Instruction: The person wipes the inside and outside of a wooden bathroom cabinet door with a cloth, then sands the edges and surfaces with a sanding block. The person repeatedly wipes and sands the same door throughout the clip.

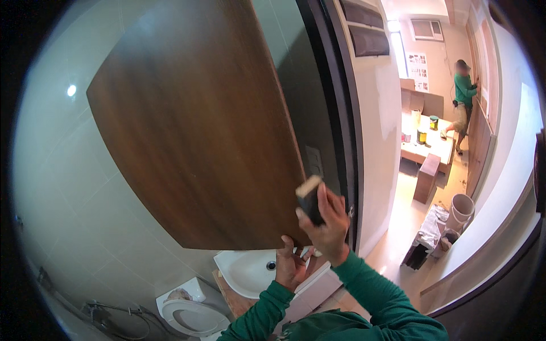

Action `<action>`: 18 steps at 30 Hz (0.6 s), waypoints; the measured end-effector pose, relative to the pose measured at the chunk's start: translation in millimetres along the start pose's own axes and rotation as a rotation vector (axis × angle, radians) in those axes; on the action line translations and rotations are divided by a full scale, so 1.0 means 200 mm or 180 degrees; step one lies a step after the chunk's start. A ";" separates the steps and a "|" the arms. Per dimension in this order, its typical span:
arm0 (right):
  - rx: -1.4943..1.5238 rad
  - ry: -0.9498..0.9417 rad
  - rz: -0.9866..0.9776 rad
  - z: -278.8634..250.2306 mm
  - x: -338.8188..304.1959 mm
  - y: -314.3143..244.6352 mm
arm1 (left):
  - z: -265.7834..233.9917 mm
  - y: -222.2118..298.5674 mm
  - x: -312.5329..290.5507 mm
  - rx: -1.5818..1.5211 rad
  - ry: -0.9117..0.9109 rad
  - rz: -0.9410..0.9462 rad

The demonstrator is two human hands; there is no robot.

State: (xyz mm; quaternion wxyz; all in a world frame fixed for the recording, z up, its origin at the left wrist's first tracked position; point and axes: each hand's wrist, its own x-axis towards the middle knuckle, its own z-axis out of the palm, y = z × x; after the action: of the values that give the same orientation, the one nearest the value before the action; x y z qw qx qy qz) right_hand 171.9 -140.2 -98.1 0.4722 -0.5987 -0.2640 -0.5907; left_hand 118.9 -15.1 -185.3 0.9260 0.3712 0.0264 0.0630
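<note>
A large brown wooden panel (199,119) fills the middle of the view, its smooth face turned toward me. My right hand (329,220) is closed around a sanding block (310,200), a small block with a pale wooden end and dark sides. It is raised beside the panel's right edge, close to the lower corner. Lower down, my left hand (292,267) is at the panel's bottom edge near that corner. Its thumb points up against the wood and its fingers curl below the edge, partly hidden.
A white washbasin (244,275) and a toilet (193,312) stand below the panel. Dark door frame (335,85) rises on the right. Beyond it, a co-worker (465,88) in green stands near a table (418,146) with cans; a bucket (460,210) is on the floor.
</note>
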 end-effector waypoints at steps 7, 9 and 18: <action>0.0261 0.0307 -0.0641 0.35 1.47 -0.23 | 0.01 0.02 0.00 0.0083 -0.0027 0.0034; 0.0175 0.0099 -0.0441 0.33 1.87 -0.34 | 0.01 -0.01 0.02 0.0057 -0.0129 0.0017; 0.0603 -0.0402 0.0082 0.23 1.53 -0.33 | 0.00 -0.02 0.03 -0.0176 0.0119 0.0027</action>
State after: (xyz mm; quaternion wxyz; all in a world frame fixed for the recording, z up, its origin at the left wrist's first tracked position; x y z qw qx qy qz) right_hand 185.0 -145.3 218.5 0.5167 -0.5907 -0.3401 -0.5180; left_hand 124.6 -17.8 -187.7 0.9350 0.3443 0.0403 0.0745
